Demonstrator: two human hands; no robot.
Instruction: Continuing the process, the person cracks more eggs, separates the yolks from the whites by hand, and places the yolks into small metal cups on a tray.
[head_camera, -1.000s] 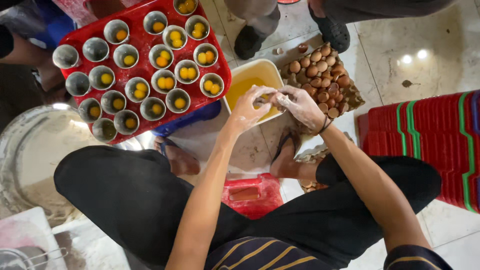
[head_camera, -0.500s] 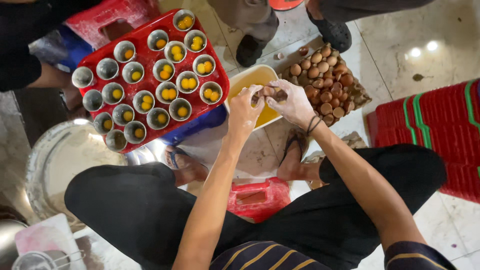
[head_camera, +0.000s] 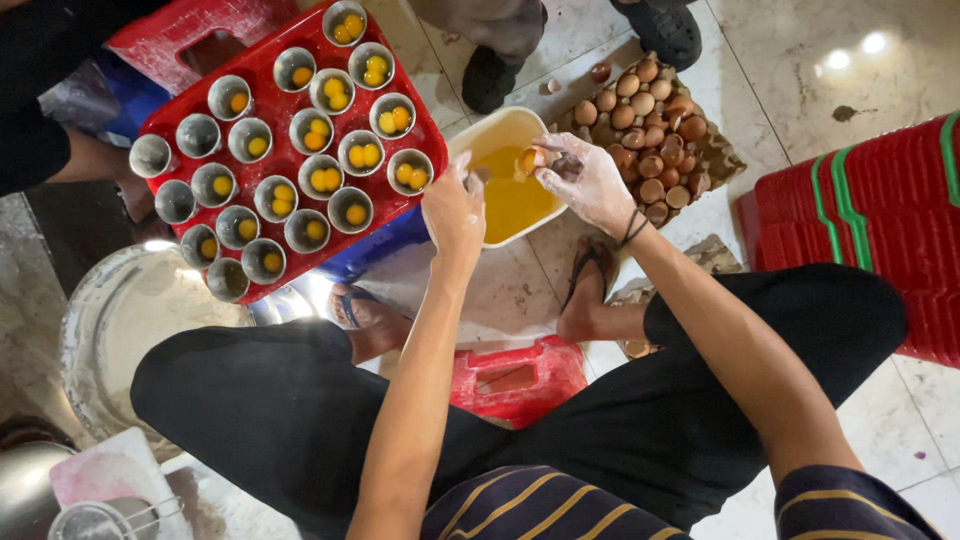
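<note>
Eggshell halves sit in both my hands over the pale bowl (head_camera: 478, 140): my right hand (head_camera: 588, 180) pinches one half (head_camera: 527, 162) with yolk still showing at its rim, and my left hand (head_camera: 455, 208) closes around the other piece (head_camera: 478, 172), of which only a sliver shows past my fingers. Both hands hover just above the bowl, which stands on the tiled floor (head_camera: 800, 110) and is filled with yellow beaten egg. To my right of the bowl, touching distance from my right hand, lies a carton tray of brown eggs (head_camera: 650, 130), with a bit of loose shell beside it. On the other side, a red tray (head_camera: 280, 110) carries rows of small metal cups (head_camera: 360, 153), most holding one or two raw yolks, a few at the far end looking empty. My bare foot in a sandal (head_camera: 590, 270) rests beside the bowl, and a small red stool (head_camera: 515, 378) is under me. Another person's dark shoes (head_camera: 490, 75) stand beyond the bowl, and a stack of red crates (head_camera: 870, 230) lies off to my right.
</note>
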